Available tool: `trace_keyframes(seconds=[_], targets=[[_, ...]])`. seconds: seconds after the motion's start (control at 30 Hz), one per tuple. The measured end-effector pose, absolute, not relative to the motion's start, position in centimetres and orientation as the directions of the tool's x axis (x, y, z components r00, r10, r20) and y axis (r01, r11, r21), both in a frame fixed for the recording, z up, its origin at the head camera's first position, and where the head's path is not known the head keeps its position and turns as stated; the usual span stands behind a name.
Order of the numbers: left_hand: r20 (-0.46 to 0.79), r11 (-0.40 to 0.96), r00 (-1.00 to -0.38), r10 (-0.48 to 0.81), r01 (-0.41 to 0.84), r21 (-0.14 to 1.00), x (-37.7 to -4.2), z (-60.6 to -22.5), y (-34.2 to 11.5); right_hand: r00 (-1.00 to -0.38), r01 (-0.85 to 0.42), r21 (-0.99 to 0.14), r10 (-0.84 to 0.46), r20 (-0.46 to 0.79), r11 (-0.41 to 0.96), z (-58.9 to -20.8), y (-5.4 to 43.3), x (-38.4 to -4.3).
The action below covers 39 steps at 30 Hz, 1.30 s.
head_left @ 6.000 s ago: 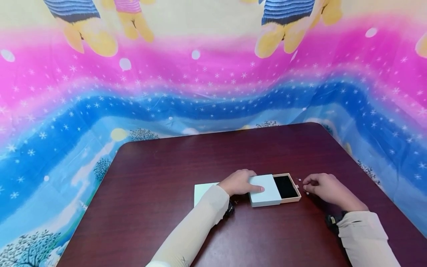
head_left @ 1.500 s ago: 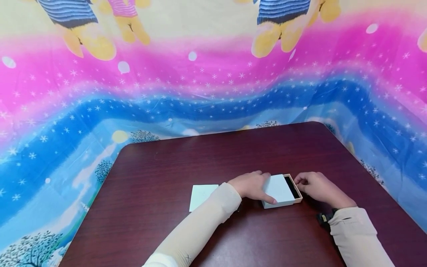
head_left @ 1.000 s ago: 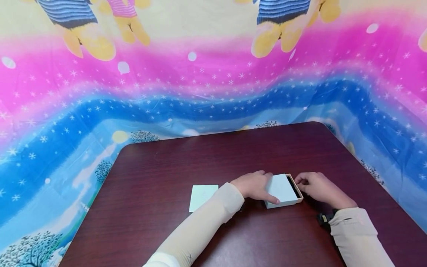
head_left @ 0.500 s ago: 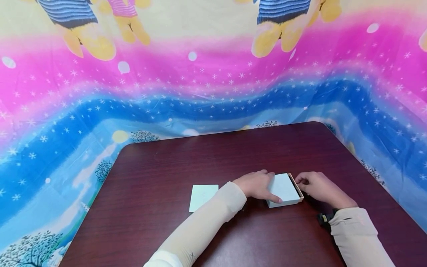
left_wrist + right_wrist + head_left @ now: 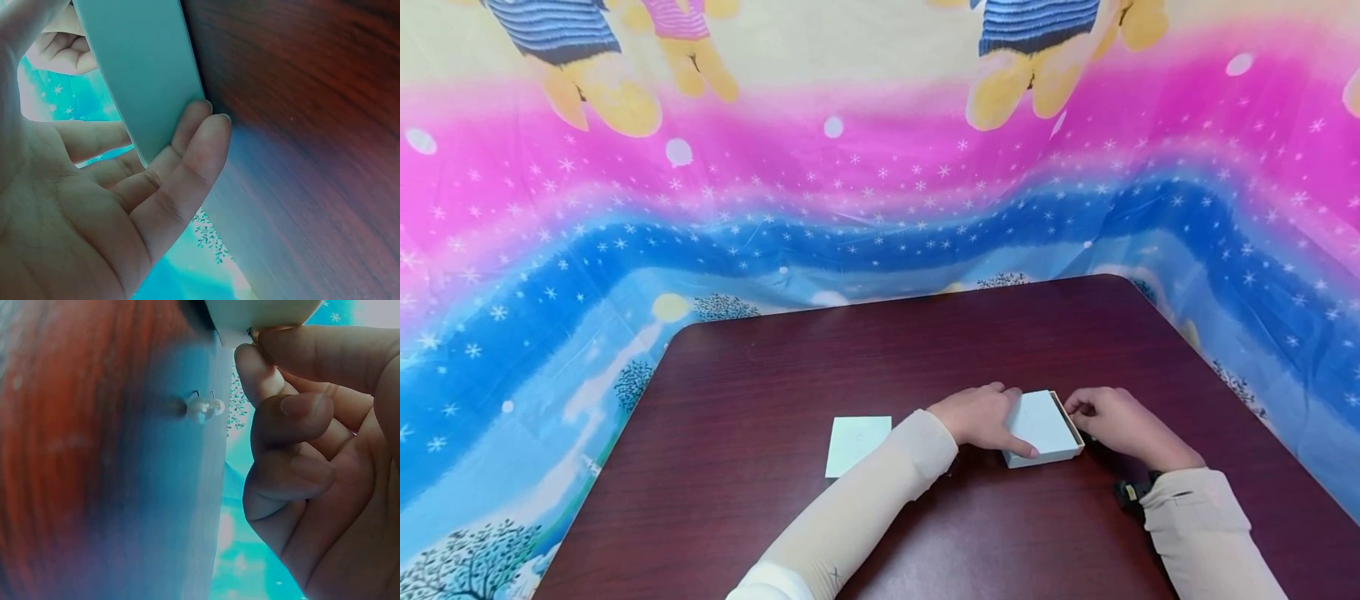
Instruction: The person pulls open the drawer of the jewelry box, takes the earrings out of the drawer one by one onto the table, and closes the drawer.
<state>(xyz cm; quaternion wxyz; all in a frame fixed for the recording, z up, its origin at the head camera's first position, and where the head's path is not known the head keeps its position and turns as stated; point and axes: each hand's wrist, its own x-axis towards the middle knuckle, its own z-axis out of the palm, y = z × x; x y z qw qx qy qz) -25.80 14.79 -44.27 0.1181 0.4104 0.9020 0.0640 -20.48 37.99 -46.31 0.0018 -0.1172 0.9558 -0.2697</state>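
A white slide-out box sits on the right half of the table, its pale tan drawer showing only as a thin strip at the right end. My left hand grips the white sleeve from the left, thumb on the near side. In the left wrist view, fingertips curl along the sleeve's edge. My right hand pinches a small tab at the drawer's end, its other fingers curled, as the right wrist view shows. Pearl earrings with hooks lie on the table below that hand.
A flat white square lies left of the box, partly behind the left forearm. The dark red table has rounded far corners. A printed cloth hangs around its far and side edges.
My left hand has slid the sleeve rightward over the drawer, hiding most of its black lining. My right hand moved left from beside the earrings to the drawer's tab and stayed there.
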Motion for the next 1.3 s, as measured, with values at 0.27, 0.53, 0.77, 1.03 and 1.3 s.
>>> trace_keyframes(seconds=[0.27,0.53,0.77,1.03,1.3], targets=[[-0.163,0.660,-0.640,0.751,0.723,0.202,-25.76,-44.30,15.00,-0.970,-0.234,-0.515,-0.233,0.068,0.824,-46.26,37.92,-20.40],[-0.168,0.668,-0.647,0.744,0.718,0.195,-25.77,-44.25,15.18,-0.972,-0.224,-0.517,-0.226,0.061,0.826,-46.23,37.87,-20.46],[-0.171,0.675,-0.653,0.738,0.711,0.196,-25.67,-44.27,15.35,-0.972,-0.224,-0.522,-0.231,0.053,0.823,-46.13,37.74,-20.12],[-0.177,0.682,-0.659,0.731,0.703,0.203,-25.59,-44.62,15.44,-0.973,-0.214,-0.539,-0.229,0.041,0.814,-46.43,37.62,-19.89],[-0.180,0.679,-0.655,0.734,0.710,0.185,-25.73,-44.51,15.71,-0.970,-0.227,-0.533,-0.236,0.053,0.815,-46.46,37.81,-20.16]])
